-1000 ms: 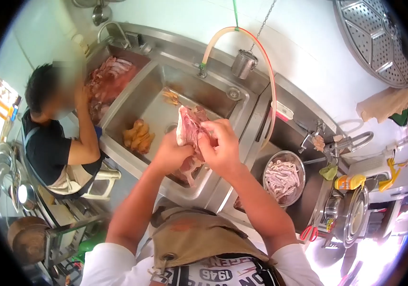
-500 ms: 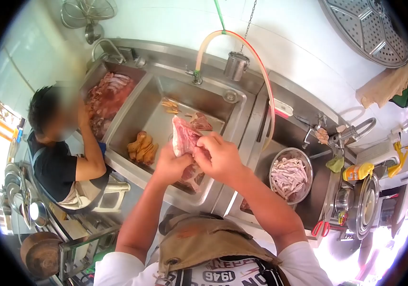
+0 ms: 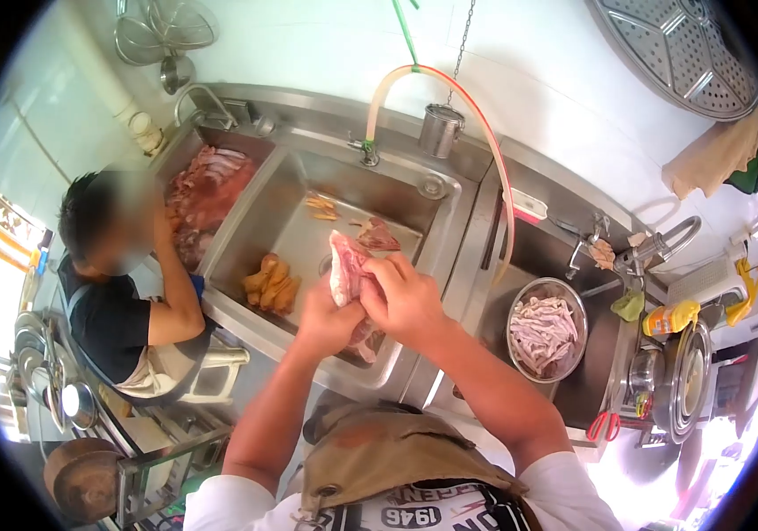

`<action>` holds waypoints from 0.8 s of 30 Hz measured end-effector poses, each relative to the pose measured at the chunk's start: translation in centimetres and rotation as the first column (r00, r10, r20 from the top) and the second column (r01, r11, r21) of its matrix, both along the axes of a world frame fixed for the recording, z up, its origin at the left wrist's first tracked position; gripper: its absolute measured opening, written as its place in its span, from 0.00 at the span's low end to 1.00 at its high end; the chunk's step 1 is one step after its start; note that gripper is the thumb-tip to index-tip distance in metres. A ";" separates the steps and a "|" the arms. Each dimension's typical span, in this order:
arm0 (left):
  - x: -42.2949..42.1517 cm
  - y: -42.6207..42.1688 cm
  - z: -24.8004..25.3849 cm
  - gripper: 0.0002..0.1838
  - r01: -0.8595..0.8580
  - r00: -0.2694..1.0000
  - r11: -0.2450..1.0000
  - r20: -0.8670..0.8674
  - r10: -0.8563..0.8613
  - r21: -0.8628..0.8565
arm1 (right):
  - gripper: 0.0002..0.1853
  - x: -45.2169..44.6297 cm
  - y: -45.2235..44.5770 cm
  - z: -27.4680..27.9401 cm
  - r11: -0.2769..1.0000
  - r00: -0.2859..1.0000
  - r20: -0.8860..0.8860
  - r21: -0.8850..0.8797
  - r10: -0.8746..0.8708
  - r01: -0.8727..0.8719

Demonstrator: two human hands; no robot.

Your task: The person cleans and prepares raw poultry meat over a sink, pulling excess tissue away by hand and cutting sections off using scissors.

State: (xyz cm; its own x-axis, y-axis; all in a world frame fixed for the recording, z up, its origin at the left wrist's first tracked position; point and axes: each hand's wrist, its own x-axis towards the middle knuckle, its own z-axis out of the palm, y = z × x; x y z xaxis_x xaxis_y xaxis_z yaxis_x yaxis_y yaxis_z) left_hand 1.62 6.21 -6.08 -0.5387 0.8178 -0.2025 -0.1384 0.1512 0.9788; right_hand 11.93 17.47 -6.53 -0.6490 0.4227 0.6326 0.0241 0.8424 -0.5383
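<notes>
A pale pink piece of raw meat (image 3: 344,265) is held up over the middle sink basin (image 3: 295,239). My left hand (image 3: 330,319) is closed around its lower part. My right hand (image 3: 401,296) pinches its right side, thumb and fingers pressed together. Beyond my hands, another red piece of raw meat (image 3: 377,234) lies on the basin floor, and more meat (image 3: 361,343) shows partly below them. Yellow poultry pieces (image 3: 270,285) are heaped at the basin's left, and small yellow bits (image 3: 320,207) lie toward its back.
A co-worker (image 3: 122,301) sits at the left by a basin of reddish meat (image 3: 211,190). In the right basin, a steel bowl (image 3: 583,341) holds pale, slender meat pieces. A hose (image 3: 476,119) arches over the sinks. Red-handled scissors (image 3: 603,427) hang at the right edge.
The held meat now looks shorter and more folded, and my hands are closer together around it. The view has shifted slightly. The co-worker stays bent over the left basin.
</notes>
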 end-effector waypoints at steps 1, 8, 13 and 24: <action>0.1 0.0 0.6 0.18 -0.002 1.000 1.000 0.007 0.002 -0.021 | 0.10 -0.1 0.0 0.0 0.999 1.000 -0.021 -0.035 -0.002 0.001; -0.1 -0.4 -0.1 0.19 -0.048 0.999 0.994 0.000 0.048 0.094 | 0.09 0.8 -0.6 -0.2 0.946 0.999 0.015 -0.321 0.051 -0.043; 0.5 0.3 -0.8 0.22 -0.062 0.980 0.987 -0.177 0.088 0.147 | 0.15 0.0 -1.5 -1.5 0.707 0.992 -0.106 -0.697 0.063 -0.120; 1.0 -0.3 -3.0 0.24 -0.067 0.706 0.976 -0.682 0.192 0.205 | 0.10 -0.6 -2.5 1.8 -0.073 0.951 -0.299 -0.953 0.073 -0.294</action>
